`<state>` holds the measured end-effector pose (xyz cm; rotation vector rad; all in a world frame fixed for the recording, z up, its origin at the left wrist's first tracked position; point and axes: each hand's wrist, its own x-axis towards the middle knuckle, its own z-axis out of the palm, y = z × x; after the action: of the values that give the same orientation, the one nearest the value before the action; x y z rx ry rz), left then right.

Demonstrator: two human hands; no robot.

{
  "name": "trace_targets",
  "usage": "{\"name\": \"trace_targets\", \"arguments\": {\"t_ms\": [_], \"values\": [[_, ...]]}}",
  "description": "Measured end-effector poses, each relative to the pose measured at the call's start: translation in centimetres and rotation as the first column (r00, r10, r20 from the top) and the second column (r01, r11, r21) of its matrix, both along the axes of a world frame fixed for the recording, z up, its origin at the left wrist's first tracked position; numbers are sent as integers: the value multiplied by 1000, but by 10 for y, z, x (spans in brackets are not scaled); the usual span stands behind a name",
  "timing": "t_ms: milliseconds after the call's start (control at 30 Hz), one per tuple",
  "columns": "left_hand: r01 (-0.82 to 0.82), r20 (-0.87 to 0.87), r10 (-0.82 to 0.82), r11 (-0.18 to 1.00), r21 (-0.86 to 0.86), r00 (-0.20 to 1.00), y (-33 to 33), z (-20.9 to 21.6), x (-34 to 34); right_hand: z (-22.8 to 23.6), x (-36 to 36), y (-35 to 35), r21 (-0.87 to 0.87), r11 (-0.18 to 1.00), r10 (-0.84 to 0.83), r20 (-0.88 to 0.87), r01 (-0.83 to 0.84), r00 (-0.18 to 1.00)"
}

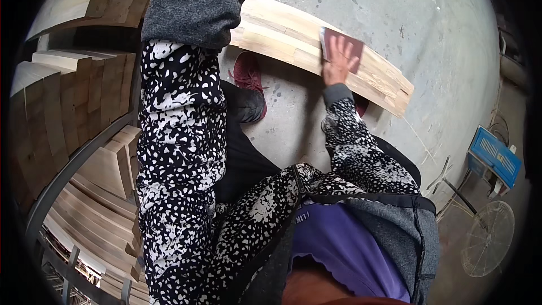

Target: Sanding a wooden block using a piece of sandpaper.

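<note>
My right hand [339, 59] lies flat with fingers spread on a reddish-brown sheet of sandpaper [354, 46], pressing it against a long, pale wooden board [276, 36]. One edge of the sheet curls up and shows a lighter side. The board is made of joined strips and runs from upper left to right, in front of my shoes. My left arm, in a spotted black-and-white sleeve with a grey cuff [192, 8], reaches past the top edge. Only some bare forearm shows there; the left hand is out of the picture.
Stacked wooden boards [73, 90] fill a metal rack [73, 161] close on my left. A red shoe [248, 73] stands on the grey concrete floor [395, 0] beside the board. To the right are a blue box [494, 157] and a round wire fan guard [488, 240], with loose cables around them.
</note>
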<state>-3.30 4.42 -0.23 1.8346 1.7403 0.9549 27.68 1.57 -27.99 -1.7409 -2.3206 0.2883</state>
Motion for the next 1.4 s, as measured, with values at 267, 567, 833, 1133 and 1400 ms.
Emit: {"name": "trace_targets", "arguments": {"t_ms": [267, 567, 833, 1133, 1400], "values": [[5, 57, -15, 985, 173, 998, -16, -1, -15, 2, 92, -49, -82, 672, -710, 211, 736, 671], [24, 16, -27, 982, 185, 1000, -17, 3, -8, 13, -213, -93, -18, 895, 429, -239, -446, 871], [-35, -186, 39, 999, 27, 982, -35, 19, -25, 29, -112, -79, -95, 877, 462, -104, -472, 881], [58, -177, -44, 996, 73, 983, -20, 10, 8, 2, 131, -66, -27, 916, -396, 102, 400, 913], [36, -233, -62, 993, -115, 970, 6, -24, 21, 24, -109, -100, -230, 926, 291, -71, -300, 954]]}}
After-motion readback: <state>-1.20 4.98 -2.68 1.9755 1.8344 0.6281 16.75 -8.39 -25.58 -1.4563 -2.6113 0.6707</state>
